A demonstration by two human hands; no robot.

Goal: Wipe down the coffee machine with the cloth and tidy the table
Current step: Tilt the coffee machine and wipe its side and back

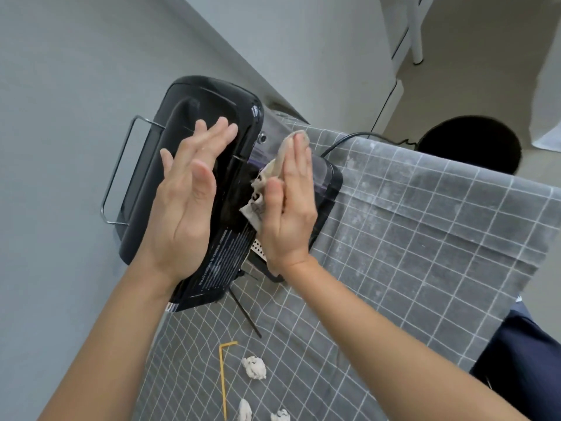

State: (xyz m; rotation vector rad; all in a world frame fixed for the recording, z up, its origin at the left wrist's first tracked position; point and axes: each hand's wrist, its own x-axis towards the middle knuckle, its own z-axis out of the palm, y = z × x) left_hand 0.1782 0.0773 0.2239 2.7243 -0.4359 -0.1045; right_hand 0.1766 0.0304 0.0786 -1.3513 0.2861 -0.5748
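Observation:
A black coffee machine (pixel 209 117) stands against the wall at the far end of the table. My left hand (pixel 188 202) is flat and open against its left side, fingers spread. My right hand (pixel 291 205) presses a crumpled pale cloth (pixel 258 205) against the machine's right side, fingers straight, with part of the cloth showing above the fingertips. A grey checked tablecloth (pixel 425 238) covers the table.
Three crumpled white paper balls (pixel 254 367) lie near the front, beside a bent yellow straw (pixel 223 381) and a black stick (pixel 246 312). The machine's black cable (pixel 358 136) runs off the far table edge. A round black bin (pixel 473 141) sits on the floor beyond.

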